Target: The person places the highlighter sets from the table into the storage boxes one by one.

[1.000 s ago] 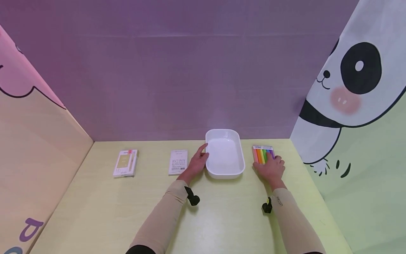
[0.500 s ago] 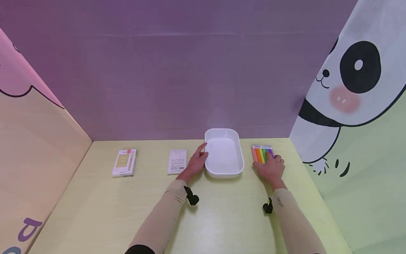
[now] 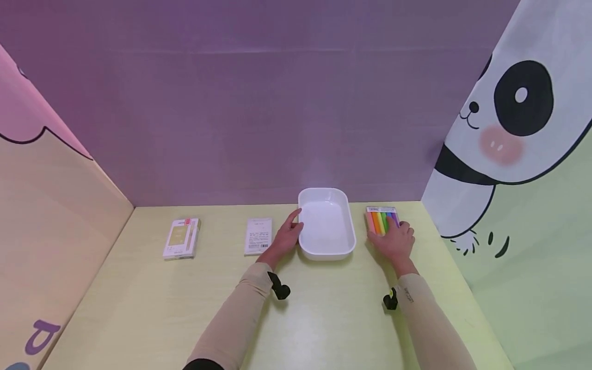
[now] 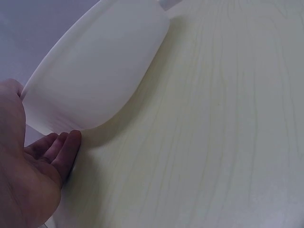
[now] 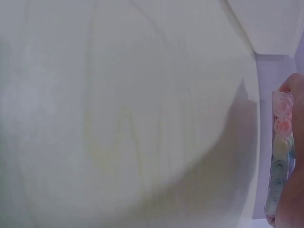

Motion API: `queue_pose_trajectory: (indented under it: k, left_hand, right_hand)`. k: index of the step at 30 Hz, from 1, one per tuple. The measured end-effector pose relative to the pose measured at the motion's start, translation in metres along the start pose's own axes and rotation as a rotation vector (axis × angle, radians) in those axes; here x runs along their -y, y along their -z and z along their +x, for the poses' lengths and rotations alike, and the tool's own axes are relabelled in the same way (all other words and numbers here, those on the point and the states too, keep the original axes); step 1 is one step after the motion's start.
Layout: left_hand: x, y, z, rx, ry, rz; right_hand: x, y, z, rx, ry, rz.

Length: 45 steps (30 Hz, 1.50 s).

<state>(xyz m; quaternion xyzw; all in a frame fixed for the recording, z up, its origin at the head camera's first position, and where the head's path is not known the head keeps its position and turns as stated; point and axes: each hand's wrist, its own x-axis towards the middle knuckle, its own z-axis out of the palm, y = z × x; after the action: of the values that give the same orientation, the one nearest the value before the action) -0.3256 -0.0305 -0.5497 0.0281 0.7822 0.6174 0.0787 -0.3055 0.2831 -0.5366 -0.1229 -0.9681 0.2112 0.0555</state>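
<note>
A white rectangular tray (image 3: pixel 326 226) stands near the back edge of the table. My left hand (image 3: pixel 288 236) holds it by its left side: in the left wrist view the thumb is up at the rim and the fingertips (image 4: pixel 73 137) touch the outer wall near the base. To the right of the tray, my right hand (image 3: pixel 395 241) grips a clear pack of coloured markers (image 3: pixel 380 221). The round marker ends (image 5: pixel 282 126) face the right wrist camera, with the hand around the pack's two edges. The pack's lower right part is hidden under the hand.
A flat white box with printed text (image 3: pixel 259 235) lies left of the left hand. Farther left is a white box with a gold panel (image 3: pixel 182 238). A purple backdrop (image 3: pixel 277 128) rises behind the light wood table (image 3: pixel 324 318), with printed panels at both sides.
The pack of markers has shifted slightly up and away in the right hand, its near end rising. The left hand and the tray stay in place.
</note>
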Motion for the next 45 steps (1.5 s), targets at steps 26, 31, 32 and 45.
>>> queue_pose_trajectory:
  k: [26, 31, 32, 45]
  left_hand:
    - [0.002, -0.002, 0.001, -0.001, 0.009, -0.016]
    - [0.0, -0.002, 0.001, -0.007, -0.006, -0.015]
    - [0.0, -0.002, 0.001, -0.009, -0.007, -0.011]
    - [-0.004, -0.001, -0.001, -0.013, 0.006, -0.001]
  right_hand:
    - [0.025, 0.014, 0.001, -0.12, 0.074, -0.015]
    - [0.029, 0.018, 0.0, -0.136, 0.083, -0.02]
    - [0.031, 0.019, 0.0, -0.138, 0.084, -0.021]
    - [0.045, 0.025, -0.007, -0.157, 0.097, -0.014]
